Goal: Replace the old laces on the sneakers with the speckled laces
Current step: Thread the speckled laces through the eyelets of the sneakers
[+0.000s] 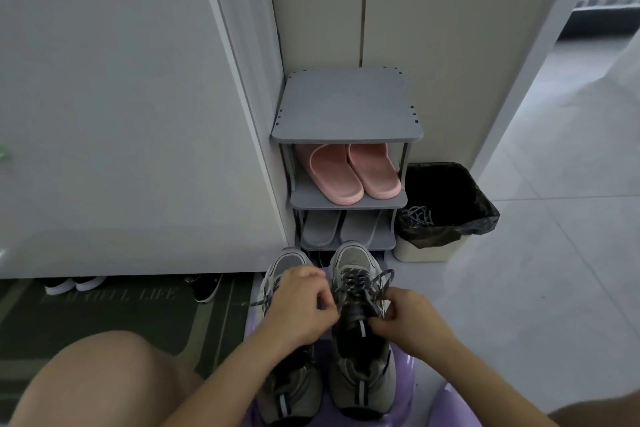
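Lacing stage: the left hand [304, 302] and right hand [405, 319] each pinch the speckled lace [356, 279] on either side of the sneaker [353, 256], whose long axis runs away from both grips, with a loose loop just beyond the nearer right hand.

Matt mesh-cloth sneakers [360, 322] on a glossy purple plastic stool [405, 364]; smooth pink rubbery slippers [349, 173].

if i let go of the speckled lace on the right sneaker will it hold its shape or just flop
Probably flops: the speckled lace bends in a loose loop above the right hand. Likely very light, being thin cord. It might slide back through eyelets of the right sneaker once slack.
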`<act>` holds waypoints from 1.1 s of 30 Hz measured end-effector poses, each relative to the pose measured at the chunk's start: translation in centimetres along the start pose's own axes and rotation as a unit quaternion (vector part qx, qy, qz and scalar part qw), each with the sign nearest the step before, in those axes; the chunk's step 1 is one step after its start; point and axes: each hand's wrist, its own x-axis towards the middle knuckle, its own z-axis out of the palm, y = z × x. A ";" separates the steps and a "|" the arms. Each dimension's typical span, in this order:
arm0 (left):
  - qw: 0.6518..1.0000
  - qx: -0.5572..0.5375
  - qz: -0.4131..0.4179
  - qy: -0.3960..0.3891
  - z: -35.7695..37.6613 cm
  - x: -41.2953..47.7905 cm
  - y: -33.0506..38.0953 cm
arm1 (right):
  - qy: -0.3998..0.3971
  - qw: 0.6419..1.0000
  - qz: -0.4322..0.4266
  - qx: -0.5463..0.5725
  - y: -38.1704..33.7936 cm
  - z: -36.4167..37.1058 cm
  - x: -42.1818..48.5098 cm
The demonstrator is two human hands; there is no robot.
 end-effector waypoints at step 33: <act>0.997 0.050 0.017 -0.056 -0.6 -0.9 0.0 | 0.044 0.999 -0.007 0.017 -0.8 -0.1 0.5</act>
